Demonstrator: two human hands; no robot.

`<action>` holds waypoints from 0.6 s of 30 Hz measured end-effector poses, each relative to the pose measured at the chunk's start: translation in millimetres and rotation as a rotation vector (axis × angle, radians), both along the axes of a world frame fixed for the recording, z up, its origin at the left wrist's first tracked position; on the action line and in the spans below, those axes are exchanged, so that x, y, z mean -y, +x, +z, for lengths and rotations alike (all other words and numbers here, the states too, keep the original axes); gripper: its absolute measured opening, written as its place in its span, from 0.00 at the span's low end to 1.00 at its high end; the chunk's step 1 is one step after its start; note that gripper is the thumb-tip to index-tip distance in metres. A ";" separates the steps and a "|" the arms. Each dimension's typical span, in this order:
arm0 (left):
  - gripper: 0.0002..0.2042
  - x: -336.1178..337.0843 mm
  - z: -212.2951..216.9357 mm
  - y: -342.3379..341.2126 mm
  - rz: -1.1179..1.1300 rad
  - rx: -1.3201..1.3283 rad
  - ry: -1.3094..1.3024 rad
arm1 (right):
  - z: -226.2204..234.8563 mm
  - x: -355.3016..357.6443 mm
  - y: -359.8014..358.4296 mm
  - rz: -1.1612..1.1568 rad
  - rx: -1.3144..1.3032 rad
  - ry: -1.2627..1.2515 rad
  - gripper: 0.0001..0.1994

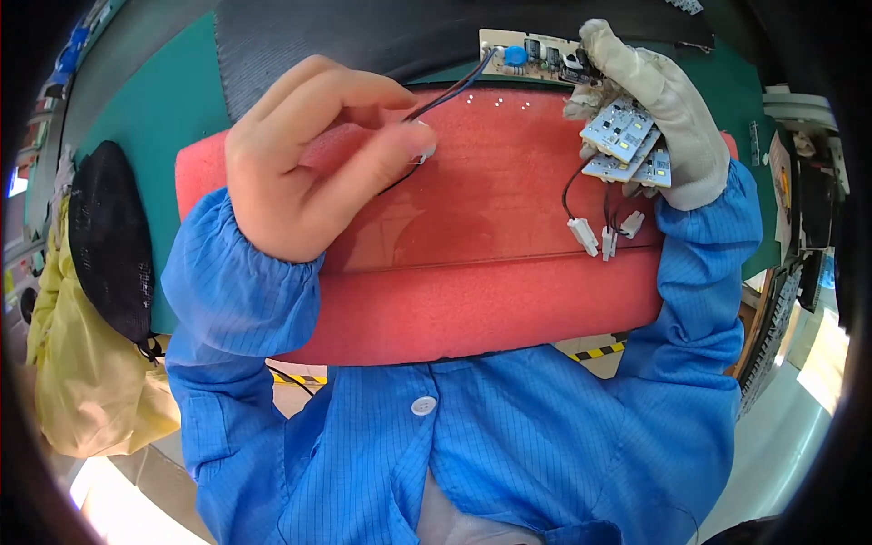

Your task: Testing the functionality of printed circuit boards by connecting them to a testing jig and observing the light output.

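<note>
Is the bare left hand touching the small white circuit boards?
Apart. The head view shows a broad stretch of red pad between the left hand and the white circuit boards, which the gloved right hand holds.

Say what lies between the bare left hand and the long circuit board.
In the head view, dark wires run from left hand to long board.

We count one bare left hand (304,163), one gloved right hand (677,118), one far circuit board (547,57), at least three small white boards (620,130) and three white connectors (583,236) at right, and one pink pad (472,313).
</note>
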State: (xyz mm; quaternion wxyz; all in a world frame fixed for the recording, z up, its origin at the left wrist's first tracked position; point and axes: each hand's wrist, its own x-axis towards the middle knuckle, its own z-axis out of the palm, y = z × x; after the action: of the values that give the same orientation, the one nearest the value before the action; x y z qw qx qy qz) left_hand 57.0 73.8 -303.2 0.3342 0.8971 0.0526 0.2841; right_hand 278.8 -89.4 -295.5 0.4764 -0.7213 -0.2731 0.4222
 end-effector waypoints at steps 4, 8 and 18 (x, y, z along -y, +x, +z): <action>0.11 1.8 -14.5 4.1 -0.001 -0.041 -0.008 | 23.8 -8.3 -2.0 0.192 0.179 -0.061 0.23; 0.07 7.0 -8.3 8.2 0.059 -0.053 -0.009 | 33.1 -11.1 -6.8 0.114 0.163 -0.132 0.27; 0.09 -72.6 0.5 22.6 0.150 0.300 -0.958 | 12.7 0.5 -7.3 0.208 0.048 0.422 0.31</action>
State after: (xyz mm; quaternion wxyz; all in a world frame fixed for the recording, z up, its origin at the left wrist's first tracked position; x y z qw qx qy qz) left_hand 79.6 146.5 -302.7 0.6908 0.5862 0.1926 0.3769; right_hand 271.6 -89.9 -282.7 0.5638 -0.5835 -0.4393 0.3855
